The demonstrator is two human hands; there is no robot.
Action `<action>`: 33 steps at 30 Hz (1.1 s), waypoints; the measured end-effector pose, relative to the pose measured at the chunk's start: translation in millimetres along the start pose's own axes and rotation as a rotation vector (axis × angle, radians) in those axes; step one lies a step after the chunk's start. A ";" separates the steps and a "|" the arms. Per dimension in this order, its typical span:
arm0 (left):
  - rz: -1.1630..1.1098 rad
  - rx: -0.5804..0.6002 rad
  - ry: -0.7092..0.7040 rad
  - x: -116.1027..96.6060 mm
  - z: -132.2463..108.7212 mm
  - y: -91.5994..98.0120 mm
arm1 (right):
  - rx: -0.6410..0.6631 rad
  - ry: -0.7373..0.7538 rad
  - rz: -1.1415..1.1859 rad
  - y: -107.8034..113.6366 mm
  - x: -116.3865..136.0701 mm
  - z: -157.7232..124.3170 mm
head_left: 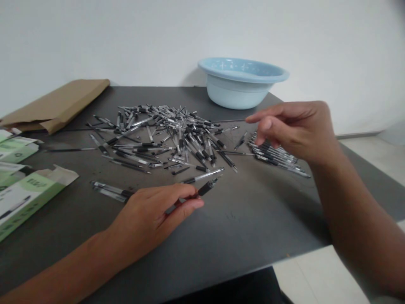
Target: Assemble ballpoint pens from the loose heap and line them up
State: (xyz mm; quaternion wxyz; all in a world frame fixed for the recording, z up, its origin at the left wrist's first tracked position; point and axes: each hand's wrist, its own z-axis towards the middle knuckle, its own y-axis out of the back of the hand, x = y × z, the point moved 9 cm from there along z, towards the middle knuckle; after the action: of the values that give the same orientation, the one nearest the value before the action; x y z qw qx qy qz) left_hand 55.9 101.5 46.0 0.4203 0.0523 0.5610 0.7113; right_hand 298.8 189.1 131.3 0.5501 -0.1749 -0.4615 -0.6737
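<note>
My left hand (158, 211) is closed, pinching a black-gripped pen (207, 188) between thumb and forefinger, its tip pointing up and right. Just beyond it lies a clear pen (205, 175). Several pen barrels (110, 191) stick out behind the left knuckles; whether the hand touches them cannot be made out. My right hand (294, 128) is raised at the right with forefinger and thumb apart, and nothing shows between them. Below it, a row of pens (278, 156) lies side by side. A small dark pen part (241, 140) is near its fingertips, blurred.
A large loose heap of pens and pen parts (177, 122) covers the table's middle. Behind it stands a light blue basin (243, 80). At the left are a brown paper bag (63, 101) and green-and-white pen boxes (34, 190). The table's front edge (240, 272) is close.
</note>
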 end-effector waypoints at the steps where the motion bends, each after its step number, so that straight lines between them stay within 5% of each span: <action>1: 0.004 0.007 0.001 0.1 0.0 -0.4 | -0.029 -0.019 -0.084 9.7 -7.1 3.0; 3: 0.003 0.022 0.001 0.0 0.0 -1.3 | 0.002 -0.082 -0.272 20.6 -24.6 7.7; 7: 0.000 0.069 0.007 0.3 -0.4 -6.4 | 0.275 -0.224 -0.589 17.4 -64.5 9.4; 12: -0.027 0.097 -0.048 -3.4 -1.2 -12.2 | 0.468 -0.294 -0.720 7.6 -94.9 7.3; 26: -0.118 0.103 -0.096 -9.7 -2.3 -12.2 | 0.232 -0.118 -0.859 19.3 -125.6 19.9; 33: -0.067 0.084 -0.002 -1.6 -1.3 -8.6 | 0.177 -0.048 -0.904 16.2 -132.3 23.7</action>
State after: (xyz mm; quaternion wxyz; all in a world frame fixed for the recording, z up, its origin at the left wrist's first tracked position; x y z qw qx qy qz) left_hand 60.9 99.7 38.9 0.4417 0.0517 0.5914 0.6727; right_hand 351.1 285.6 52.0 0.2031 0.0762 -0.5597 -0.7998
